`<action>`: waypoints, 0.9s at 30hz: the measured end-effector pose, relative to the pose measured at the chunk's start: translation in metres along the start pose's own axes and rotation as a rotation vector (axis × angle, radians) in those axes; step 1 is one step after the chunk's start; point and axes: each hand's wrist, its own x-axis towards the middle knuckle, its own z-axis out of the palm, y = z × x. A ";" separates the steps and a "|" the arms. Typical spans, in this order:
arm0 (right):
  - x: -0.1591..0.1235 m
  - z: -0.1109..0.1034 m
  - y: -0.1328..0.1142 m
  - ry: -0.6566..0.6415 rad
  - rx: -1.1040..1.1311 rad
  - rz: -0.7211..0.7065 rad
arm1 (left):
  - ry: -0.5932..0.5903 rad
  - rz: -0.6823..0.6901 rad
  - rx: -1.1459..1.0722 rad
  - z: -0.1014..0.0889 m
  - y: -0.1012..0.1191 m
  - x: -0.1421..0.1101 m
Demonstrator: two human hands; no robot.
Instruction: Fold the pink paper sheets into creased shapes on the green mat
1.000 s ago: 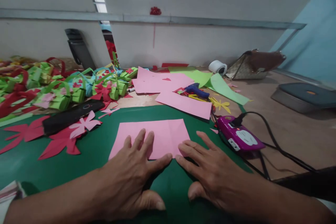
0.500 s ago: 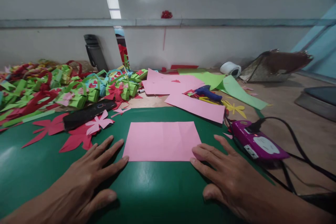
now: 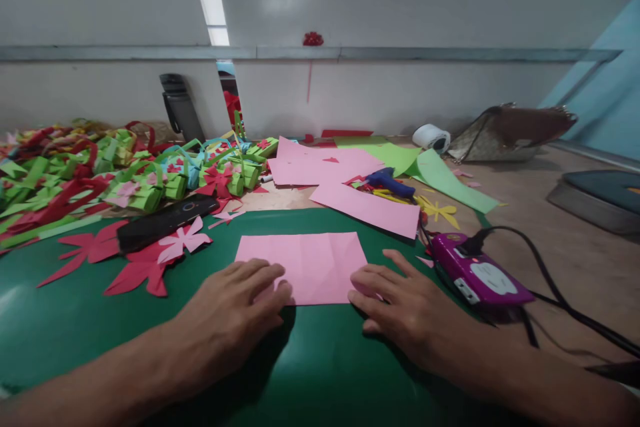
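A creased pink paper rectangle (image 3: 320, 267) lies in front of me on the green mat (image 3: 330, 360). My left hand (image 3: 240, 307) reaches over its lower left corner, fingers bent and thumb a little apart from the index finger, with pink paper showing between them. That corner is hidden by the hand. At the lower right corner, my right hand (image 3: 410, 300) rests its fingertips on the paper, fingers spread and one raised. Left of the paper are a pale pink paper flower (image 3: 184, 240) and red paper flowers (image 3: 143, 273).
A black phone (image 3: 170, 219) lies at left, before green and red paper baskets (image 3: 145, 193). Pink sheets (image 3: 367, 208) and a blue glue gun (image 3: 390, 182) lie beyond the mat. A purple power strip (image 3: 480, 273) with black cables sits right. A dark bottle (image 3: 181, 107) stands behind.
My left hand has moved right from the paper's left edge onto its lower left part, and its fingers have bent. My right hand stays at the right corner. The view has shifted slightly.
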 end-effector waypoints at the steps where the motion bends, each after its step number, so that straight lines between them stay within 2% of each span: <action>1: 0.003 0.002 0.002 0.001 -0.001 -0.004 | -0.059 0.000 -0.048 0.006 0.002 0.009; 4: 0.015 0.006 0.009 -0.013 0.007 -0.021 | -0.169 -0.035 -0.146 0.021 0.000 0.025; 8: 0.033 0.007 0.016 -0.078 0.005 -0.057 | -0.141 -0.081 -0.155 0.029 -0.009 0.027; 18: 0.050 -0.001 0.017 -0.243 0.039 -0.201 | -0.123 -0.044 -0.299 0.022 -0.014 0.018; 23: 0.054 -0.003 0.015 -0.336 0.024 -0.187 | -0.142 -0.040 -0.284 0.022 -0.014 0.017; 27: 0.047 -0.007 0.017 -0.374 0.098 -0.143 | -0.128 -0.039 -0.275 0.022 -0.014 0.016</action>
